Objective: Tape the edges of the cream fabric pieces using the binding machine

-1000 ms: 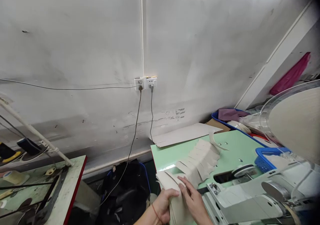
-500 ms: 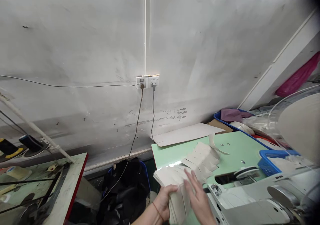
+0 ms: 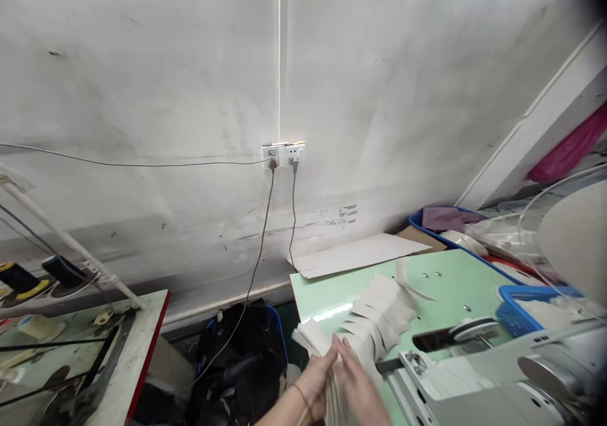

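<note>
A folded bundle of off-white fabric pieces (image 3: 312,336) is in my left hand (image 3: 313,378), the thumb on top and the fingers wrapped round its side. My right hand (image 3: 358,382), blurred by motion, lies with its fingers stretched out against the bundle, close to the left thumb. From the bundle a chain of overlapping off-white pieces (image 3: 383,309) trails back over the pale green table (image 3: 327,290). A narrow curled strip (image 3: 405,274) lies at its far end. The lower part of the bundle runs out of the picture.
A white sewing machine (image 3: 478,385) stands right of my hands. Behind it are a blue basket (image 3: 515,312) and a blue tray (image 3: 415,219). White card (image 3: 355,256) lies along the wall. Left, dark cloth (image 3: 237,363) fills a bin beside another machine table (image 3: 137,331).
My right hand has moved left and closer to my left thumb, over the bundle. The chain of pieces has shifted and bunched more upright. The view has turned slightly left.
</note>
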